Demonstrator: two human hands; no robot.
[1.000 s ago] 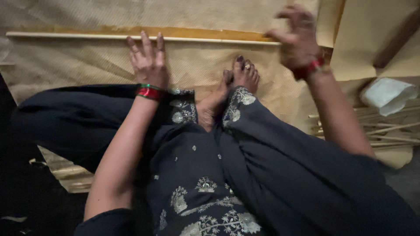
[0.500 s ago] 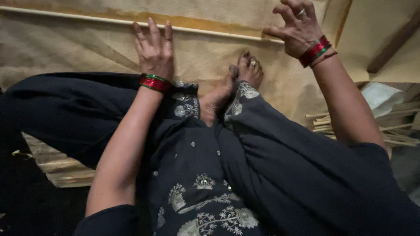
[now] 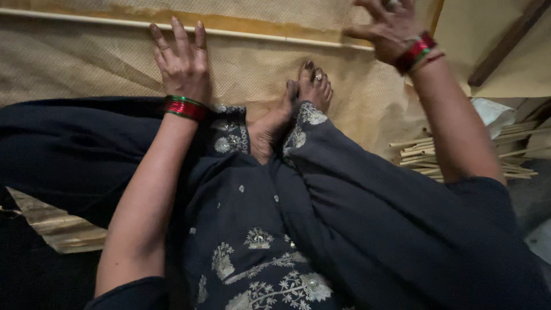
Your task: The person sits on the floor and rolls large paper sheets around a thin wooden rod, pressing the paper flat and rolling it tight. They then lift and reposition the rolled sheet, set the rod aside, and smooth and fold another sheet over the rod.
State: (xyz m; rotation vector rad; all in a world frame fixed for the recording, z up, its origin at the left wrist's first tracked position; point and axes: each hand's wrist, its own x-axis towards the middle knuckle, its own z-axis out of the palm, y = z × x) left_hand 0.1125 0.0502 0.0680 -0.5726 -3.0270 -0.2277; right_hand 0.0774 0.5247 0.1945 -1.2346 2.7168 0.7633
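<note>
The single head-worn camera looks steeply down, close over the seated person's lap, at the tan textured paper sheet (image 3: pixel 86 63).

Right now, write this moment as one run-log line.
left hand: flat on tan paper sheet | right hand: at thin stick | bundle of sticks: right

I wear dark navy clothes (image 3: pixel 356 229) with pale floral embroidery (at the cuffs and down the front), red and green bangles (image 3: pixel 185 107) on both wrists, toe rings (image 3: pixel 317 77), bare feet.
</note>
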